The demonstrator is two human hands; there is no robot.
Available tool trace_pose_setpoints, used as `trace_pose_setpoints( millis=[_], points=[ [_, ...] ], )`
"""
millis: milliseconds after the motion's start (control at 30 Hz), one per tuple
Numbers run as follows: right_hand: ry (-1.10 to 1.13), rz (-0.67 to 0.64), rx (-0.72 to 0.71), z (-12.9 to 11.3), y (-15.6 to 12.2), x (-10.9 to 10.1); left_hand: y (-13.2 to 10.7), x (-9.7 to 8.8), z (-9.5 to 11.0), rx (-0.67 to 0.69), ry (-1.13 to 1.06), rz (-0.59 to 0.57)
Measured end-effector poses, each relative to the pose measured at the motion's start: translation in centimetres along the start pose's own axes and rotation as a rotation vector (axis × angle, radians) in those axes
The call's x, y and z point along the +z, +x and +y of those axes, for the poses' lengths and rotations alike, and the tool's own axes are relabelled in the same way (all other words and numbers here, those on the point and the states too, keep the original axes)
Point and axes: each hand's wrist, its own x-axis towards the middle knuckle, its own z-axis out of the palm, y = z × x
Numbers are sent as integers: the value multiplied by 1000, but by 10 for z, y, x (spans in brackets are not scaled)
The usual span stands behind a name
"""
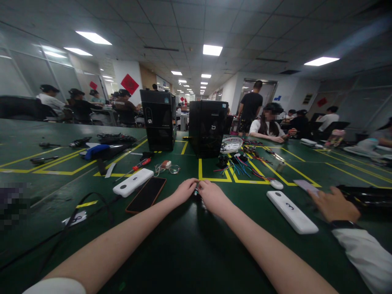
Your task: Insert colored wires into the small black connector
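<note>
Forearms (122, 234) point toward a small part (196, 190), right of the phone (146, 195).
Left hand (184, 191) and right hand (211, 195) pinch it between them, at the fingertips.

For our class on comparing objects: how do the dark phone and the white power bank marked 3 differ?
The phone is dark with a brownish edge; the power bank is white. The phone looks thin, the power bank thicker. Both lie flat on the green table.

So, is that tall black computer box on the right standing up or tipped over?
Upright: the tall black computer box has its sides rising straight from the green table.
</note>
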Motion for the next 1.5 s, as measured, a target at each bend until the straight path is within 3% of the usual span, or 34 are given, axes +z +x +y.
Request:
trace_pose_setpoints(
  millis=[333, 667, 800, 1000, 1200, 1500],
  points=[
    [106, -10, 56, 6, -1, -1, -7, -4, 3, -88, -95, 48],
    [123, -6, 122, -5, 2, -2, -6, -3, 5, -38, 66, -2],
    [153, 62, 138, -7, 0, -7, -7, -5, 5, -38, 94, -3],
    [164, 77, 124, -9, 2, 5, -10, -7, 4, -53, 98, 14],
    [236, -21, 187, -4, 3, 1, -9, -13, 16, -53, 69, 10],
    [326, 55, 219, 0, -14, -13, -12, -16, 34, -48, 42, -3]
  ],
)
